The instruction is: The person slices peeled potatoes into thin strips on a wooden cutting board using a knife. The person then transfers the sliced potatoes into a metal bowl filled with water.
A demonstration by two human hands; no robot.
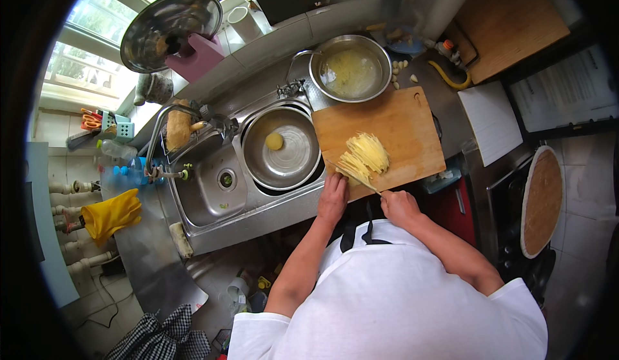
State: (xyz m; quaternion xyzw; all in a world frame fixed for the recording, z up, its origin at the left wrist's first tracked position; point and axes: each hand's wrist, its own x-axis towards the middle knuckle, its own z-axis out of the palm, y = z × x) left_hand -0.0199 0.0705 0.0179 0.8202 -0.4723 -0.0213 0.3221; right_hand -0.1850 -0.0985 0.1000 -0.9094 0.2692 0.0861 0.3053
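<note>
On the wooden cutting board (406, 133) lies a pile of pale yellow shreds, apparently potato (365, 152). My right hand (400, 208) grips the handle of a kitchen knife (358, 178), whose blade runs along the near left edge of the shreds. Beside the blade, at the board's near left corner, my left hand (333, 193) rests with its fingers bent; what lies under the fingertips is hidden. Behind the board a steel bowl (350, 67) holds more yellow shreds in liquid. A round peeled yellow piece (274, 141) sits in a large steel basin (290, 166) in the sink.
Left of the basin is a second sink bowl (208, 191) with a curved faucet (155, 142). Garlic cloves (395, 70) lie behind the board. A yellow hose (449, 77) and a white board (491, 123) are at the right. Yellow rubber gloves (111, 215) hang at the far left.
</note>
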